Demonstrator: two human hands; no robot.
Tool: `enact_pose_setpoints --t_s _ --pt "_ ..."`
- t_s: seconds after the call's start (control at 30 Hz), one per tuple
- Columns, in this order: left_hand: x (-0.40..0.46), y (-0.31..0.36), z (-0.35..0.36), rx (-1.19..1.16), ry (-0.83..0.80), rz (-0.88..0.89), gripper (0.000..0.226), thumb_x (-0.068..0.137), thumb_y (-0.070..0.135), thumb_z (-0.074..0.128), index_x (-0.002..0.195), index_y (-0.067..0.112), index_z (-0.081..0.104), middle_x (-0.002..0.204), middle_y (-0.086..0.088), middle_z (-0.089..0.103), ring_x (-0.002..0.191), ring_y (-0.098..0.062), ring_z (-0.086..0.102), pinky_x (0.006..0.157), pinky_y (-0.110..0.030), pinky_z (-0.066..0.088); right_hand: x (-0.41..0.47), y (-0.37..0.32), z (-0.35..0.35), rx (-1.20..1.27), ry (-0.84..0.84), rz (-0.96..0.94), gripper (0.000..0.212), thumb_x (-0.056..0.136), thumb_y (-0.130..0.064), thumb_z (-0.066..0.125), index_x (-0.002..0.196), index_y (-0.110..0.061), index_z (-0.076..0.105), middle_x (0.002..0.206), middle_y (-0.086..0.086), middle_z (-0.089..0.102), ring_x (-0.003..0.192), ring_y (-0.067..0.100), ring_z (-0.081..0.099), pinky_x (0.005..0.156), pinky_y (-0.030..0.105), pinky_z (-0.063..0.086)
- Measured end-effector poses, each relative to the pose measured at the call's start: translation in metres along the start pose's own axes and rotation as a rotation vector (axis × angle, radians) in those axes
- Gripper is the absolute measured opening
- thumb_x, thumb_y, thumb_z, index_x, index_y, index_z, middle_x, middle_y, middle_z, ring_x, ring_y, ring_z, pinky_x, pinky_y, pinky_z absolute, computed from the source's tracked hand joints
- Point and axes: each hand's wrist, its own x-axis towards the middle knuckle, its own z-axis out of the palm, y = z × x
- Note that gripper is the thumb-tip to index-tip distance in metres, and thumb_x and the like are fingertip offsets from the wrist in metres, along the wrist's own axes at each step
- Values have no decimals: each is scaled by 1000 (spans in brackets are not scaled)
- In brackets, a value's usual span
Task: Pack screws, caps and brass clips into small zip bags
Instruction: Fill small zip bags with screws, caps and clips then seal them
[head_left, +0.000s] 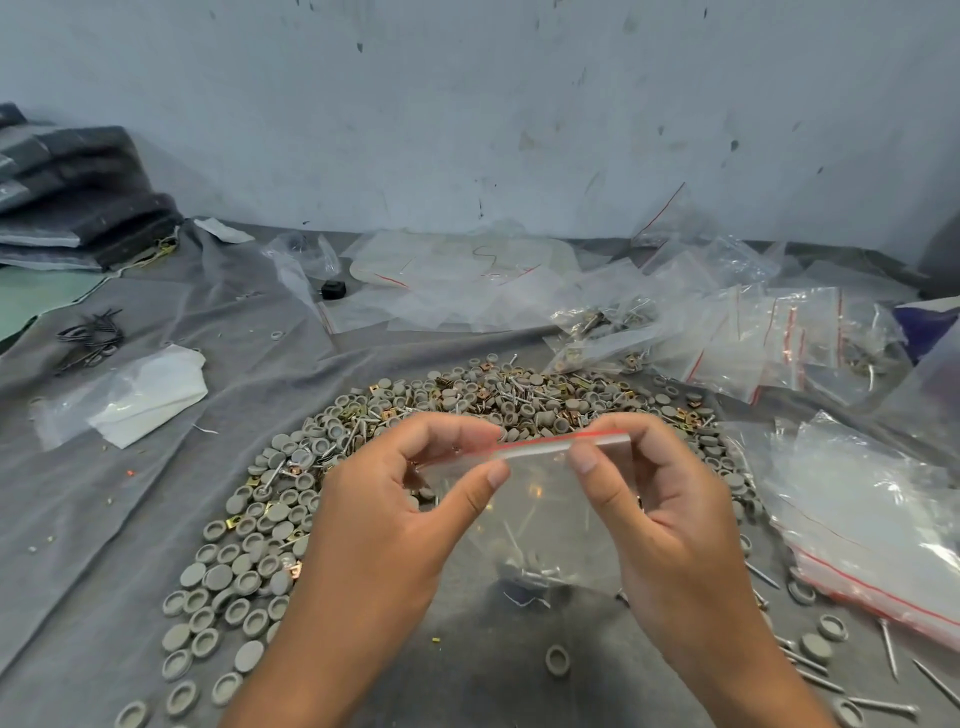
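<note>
My one camera sat on my head, looking forward and down, close over my hands (519, 519) and the grey cloth (156, 493), with the wall (467, 104) at the top of frame.

Scuffed pale wall (467, 104) w/ grey cloth (130, 493)
</note>
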Motion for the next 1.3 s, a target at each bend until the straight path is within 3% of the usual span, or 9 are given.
enact_pose_setpoints --t_s 0.13,0.23,0.37,0.53,0.7,0.8,0.97,1.2,1.3 --pt "1 -3 1 -82 8 9 21 79 31 78 93 37 64 90 8 74 91 -15 71 78 -22 53 3 4 -4 30 17 17 23 87 -51 64 99 -32 68 80 -13 66 72 2 58 65 11 44" --pt "0 1 4 -51 35 29 24 77 35 80 88 39 59 89 8 75 90 -15 71 76 -31 54 3 4 -5 39 33 5 23 87 -51 64 98 -31 68 79 -12 66 73 2 57 65 12 44" --pt "1 0 3 -205 97 -50 34 69 36 86 91 35 60 87 3 77 81 -14 72 71 -33 52 5 1 -8 94 79 -18 18 87 -48 63 97 -33 68 78 -13 65 74 -1 56 68 11 43" --pt "1 1 4 -149 108 -29 35 67 44 84 80 32 54 82 4 74 73 -16 58 70 -44 47 8 1 -16 118 86 -13 14 91 -40 66 96 -27 68 78 -13 63 74 0 54 68 11 42" --pt "4 2 4 -285 83 -46 39 62 48 85 89 36 60 81 2 76 69 -9 61 67 -30 48 8 0 -18 129 98 9 9 91 -39 66 95 -32 69 78 -14 62 73 0 52 67 11 42" --pt "4 0 4 -375 120 -56 38 61 45 86 90 37 61 83 0 76 73 -13 64 71 -20 51 8 -1 -18 124 90 16 21 86 -48 64 96 -31 69 78 -10 62 74 2 53 68 12 43" --pt "4 1 5 -381 144 -29 33 68 40 82 86 37 55 90 -2 75 74 -15 54 74 -44 41 7 -2 -16 110 72 28 13 89 -41 68 96 -30 69 77 -10 63 73 2 54 66 12 42" --pt "3 4 8 -360 112 -51 34 69 43 80 95 40 57 98 0 77 81 -16 63 78 -37 45 5 -6 -11 215 54 -1 4 90 -34 66 93 -34 69 76 -11 64 73 1 57 69 11 46" --pt "3 5 11 -351 102 -52 36 66 41 81 92 40 56 92 -2 77 76 -12 64 73 -37 45 3 -6 -7 216 50 -23 8 89 -41 64 94 -36 68 75 -12 63 72 0 57 68 10 46"
